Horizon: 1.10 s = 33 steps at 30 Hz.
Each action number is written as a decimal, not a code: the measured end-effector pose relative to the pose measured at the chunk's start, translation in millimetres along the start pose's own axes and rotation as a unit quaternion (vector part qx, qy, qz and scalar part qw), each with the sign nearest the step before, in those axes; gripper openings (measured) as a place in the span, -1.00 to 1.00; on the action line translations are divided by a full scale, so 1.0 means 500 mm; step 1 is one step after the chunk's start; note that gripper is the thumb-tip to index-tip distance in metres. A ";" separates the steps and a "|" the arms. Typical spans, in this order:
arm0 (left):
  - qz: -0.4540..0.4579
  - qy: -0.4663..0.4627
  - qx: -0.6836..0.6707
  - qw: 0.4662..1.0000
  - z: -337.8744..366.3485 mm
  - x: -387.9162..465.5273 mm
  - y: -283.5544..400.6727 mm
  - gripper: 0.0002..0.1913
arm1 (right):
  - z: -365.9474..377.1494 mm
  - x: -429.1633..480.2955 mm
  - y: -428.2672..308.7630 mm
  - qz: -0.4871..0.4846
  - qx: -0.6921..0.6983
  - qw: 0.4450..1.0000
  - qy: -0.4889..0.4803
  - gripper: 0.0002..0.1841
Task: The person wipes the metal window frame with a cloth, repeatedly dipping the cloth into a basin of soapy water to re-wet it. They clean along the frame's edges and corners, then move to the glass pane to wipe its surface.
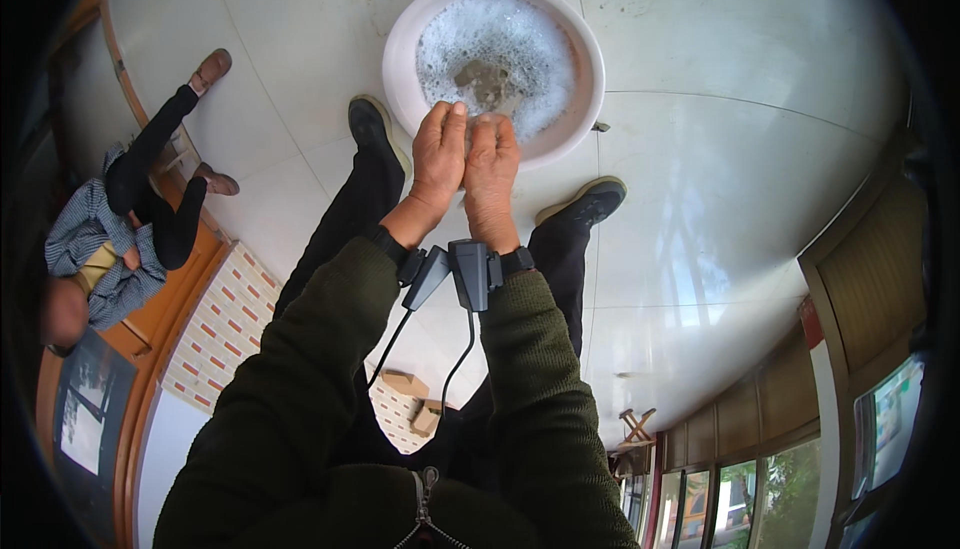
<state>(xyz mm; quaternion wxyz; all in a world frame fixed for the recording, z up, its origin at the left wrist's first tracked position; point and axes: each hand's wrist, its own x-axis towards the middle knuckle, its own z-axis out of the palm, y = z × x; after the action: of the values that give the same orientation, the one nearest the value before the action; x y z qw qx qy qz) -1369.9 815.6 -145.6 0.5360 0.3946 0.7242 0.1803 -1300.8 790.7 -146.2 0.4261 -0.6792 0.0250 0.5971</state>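
A pale pinkish-white basin (396, 61) stands on the floor before me. White suds (517, 31) cover most of its water, and a gap in the foam shows murky greyish-brown water (484, 80). My left hand (439, 151) and my right hand (491, 155) are side by side above the basin's near rim, almost touching, fingers curled and thumbs towards the suds. Whether anything is gripped between them is hidden by the fingers. Each wrist wears a black strap carrying a dark device, the left device (426, 277) and the right device (469, 275), with cables running down towards me.
My dark shoes (369, 129) flank the basin on the pale tiled floor (720, 166). At the left a person (112, 234) sits by an orange wooden door frame. A small folding wooden stool (636, 427) stands at lower right, near windows (787, 481).
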 end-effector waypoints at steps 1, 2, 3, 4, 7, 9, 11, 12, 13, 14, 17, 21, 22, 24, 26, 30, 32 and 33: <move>-0.002 -0.013 0.000 1.000 -0.004 -0.002 0.014 -0.62 | -0.002 -0.008 -0.012 0.035 0.009 0.999 -0.009 -0.76; -0.004 -0.027 0.000 1.000 -0.007 -0.006 0.029 -0.62 | -0.004 -0.016 -0.023 0.069 0.019 0.997 -0.018 -0.75; -0.004 -0.037 -0.002 0.999 -0.009 -0.009 0.044 -0.62 | -0.005 -0.021 -0.034 0.054 0.017 0.998 -0.010 -0.75; -0.032 -0.047 -0.001 0.998 -0.012 -0.012 0.058 -0.56 | -0.005 -0.026 -0.042 0.040 0.015 0.999 -0.003 -0.75; -0.013 0.014 -0.034 0.999 -0.016 -0.046 0.094 -0.49 | -0.001 -0.049 -0.059 -0.010 -0.002 0.999 0.031 -0.75; -0.002 0.039 0.003 0.999 -0.026 -0.061 0.112 -0.48 | 0.006 -0.069 -0.064 -0.025 0.005 0.999 0.044 -0.74; 0.033 0.035 0.083 0.995 -0.035 -0.076 0.123 -0.49 | 0.012 -0.091 -0.067 -0.010 0.028 0.999 0.043 -0.72; 0.029 0.032 0.117 0.992 -0.042 -0.082 0.128 -0.50 | 0.013 -0.100 -0.071 0.021 0.022 0.999 0.032 -0.71; 0.029 0.031 0.123 0.992 -0.047 -0.085 0.131 -0.50 | 0.014 -0.107 -0.076 0.025 0.028 0.999 0.012 -0.71; 0.038 0.034 0.127 0.991 -0.052 -0.086 0.134 -0.51 | 0.013 -0.114 -0.083 0.026 0.034 0.999 0.002 -0.72; 0.026 -0.004 0.107 0.994 -0.074 -0.076 0.144 -0.56 | 0.004 -0.130 -0.115 0.045 0.061 0.995 -0.068 -0.62; -0.011 -0.099 0.113 0.989 -0.107 -0.061 0.169 -0.60 | -0.015 -0.162 -0.166 0.088 0.148 0.972 -0.161 -0.23; -0.017 -0.119 0.098 0.988 -0.114 -0.064 0.180 -0.59 | -0.015 -0.175 -0.176 0.093 0.162 0.973 -0.135 -0.18; -0.027 -0.141 0.052 0.988 -0.133 -0.074 0.207 -0.60 | -0.019 -0.201 -0.191 0.079 0.198 0.968 -0.136 -0.05; -0.053 -0.128 0.046 0.989 -0.149 -0.086 0.243 -0.60 | -0.030 -0.238 -0.196 0.068 0.220 0.967 -0.110 -0.06; -0.002 -0.156 0.068 0.985 -0.174 -0.126 0.312 -0.60 | -0.059 -0.318 -0.196 0.052 0.247 0.966 -0.051 -0.10; 0.017 -0.156 0.099 0.983 -0.174 -0.172 0.328 -0.63 | -0.072 -0.360 -0.194 0.061 0.269 0.960 -0.059 -0.13; 0.046 -0.158 0.099 0.981 -0.169 -0.204 0.332 -0.63 | -0.078 -0.380 -0.194 0.074 0.284 0.954 -0.058 -0.14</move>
<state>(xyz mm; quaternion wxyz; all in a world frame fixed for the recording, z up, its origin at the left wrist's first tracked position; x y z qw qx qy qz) -1373.1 855.0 63.0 0.5926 0.5025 0.6259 0.0678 -1271.4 738.3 62.1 0.5569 -0.4902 0.2189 0.6338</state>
